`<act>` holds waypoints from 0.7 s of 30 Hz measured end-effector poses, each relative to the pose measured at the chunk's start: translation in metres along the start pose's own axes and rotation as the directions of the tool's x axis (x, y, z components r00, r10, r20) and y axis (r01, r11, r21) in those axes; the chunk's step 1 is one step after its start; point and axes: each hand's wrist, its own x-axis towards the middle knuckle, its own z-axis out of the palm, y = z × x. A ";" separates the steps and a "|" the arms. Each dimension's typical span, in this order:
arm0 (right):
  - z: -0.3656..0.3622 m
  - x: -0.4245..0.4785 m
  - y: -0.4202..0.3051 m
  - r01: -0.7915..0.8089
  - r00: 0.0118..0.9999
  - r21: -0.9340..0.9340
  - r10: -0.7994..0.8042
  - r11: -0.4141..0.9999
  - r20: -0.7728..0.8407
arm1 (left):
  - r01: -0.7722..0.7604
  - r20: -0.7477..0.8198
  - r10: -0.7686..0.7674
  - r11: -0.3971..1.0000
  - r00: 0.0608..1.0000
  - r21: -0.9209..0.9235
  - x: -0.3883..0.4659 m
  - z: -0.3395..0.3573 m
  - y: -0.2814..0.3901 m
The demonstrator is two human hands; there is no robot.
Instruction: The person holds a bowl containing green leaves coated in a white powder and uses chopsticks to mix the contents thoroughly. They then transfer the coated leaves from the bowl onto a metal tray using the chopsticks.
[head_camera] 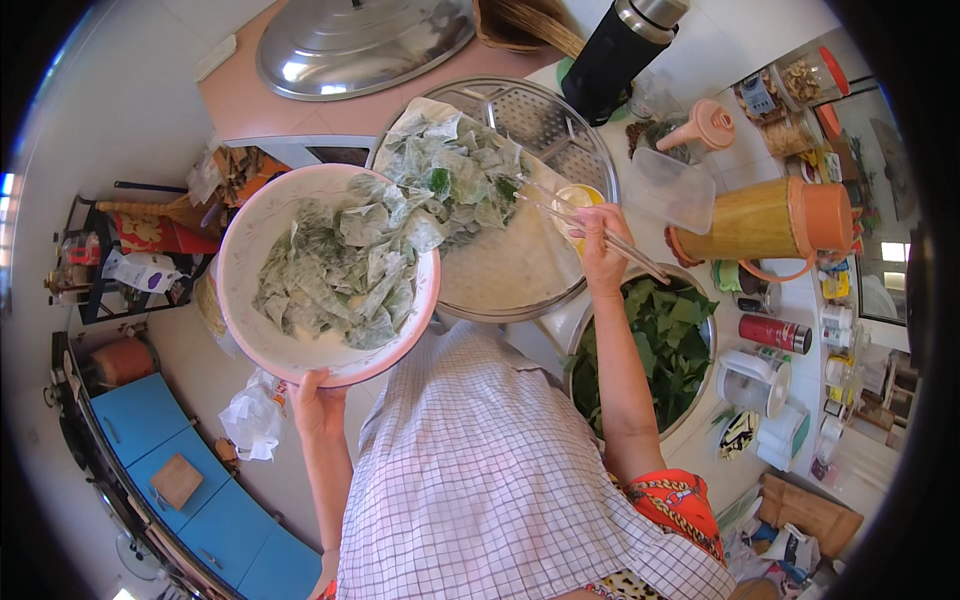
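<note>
My left hand (pixel 319 397) grips the near rim of a white enamel basin with a pink edge (pixel 236 300). Flour-coated green leaves (pixel 337 262) lie in the basin and reach over its right rim. Beyond, a round metal steamer tray (pixel 551 127) is partly covered by a pale cloth (pixel 495 281), on which more floured leaves (pixel 457 165) are heaped. In my right hand (pixel 602 244) is a pair of chopsticks (pixel 630 255), tips near the heap's right edge. Just behind that hand, a yellow-rimmed bowl of flour (pixel 574 199) sits on the cloth.
A large metal basin of fresh green leaves (pixel 664 337) stands under my right forearm. A domed metal lid (pixel 364 45) rests on the tiled stove top at the back. On the right counter are a black thermos (pixel 619 60), an orange-handled jug (pixel 750 217) and a red flask (pixel 776 334).
</note>
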 end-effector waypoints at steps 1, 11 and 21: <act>-0.003 0.000 0.001 0.003 1.000 -0.022 -0.003 1.000 -0.006 | 0.004 -0.011 -0.004 1.000 1.000 0.004 0.002 -0.006 -0.002; -0.059 -0.012 0.007 -0.194 0.973 -0.131 0.174 0.972 -0.150 | 0.033 -0.001 -0.033 0.999 0.999 -0.004 0.007 -0.024 -0.007; -0.046 -0.017 0.067 -0.148 0.969 -0.149 0.113 0.978 -0.222 | 0.034 -0.015 -0.035 0.999 0.999 -0.039 0.008 -0.019 -0.003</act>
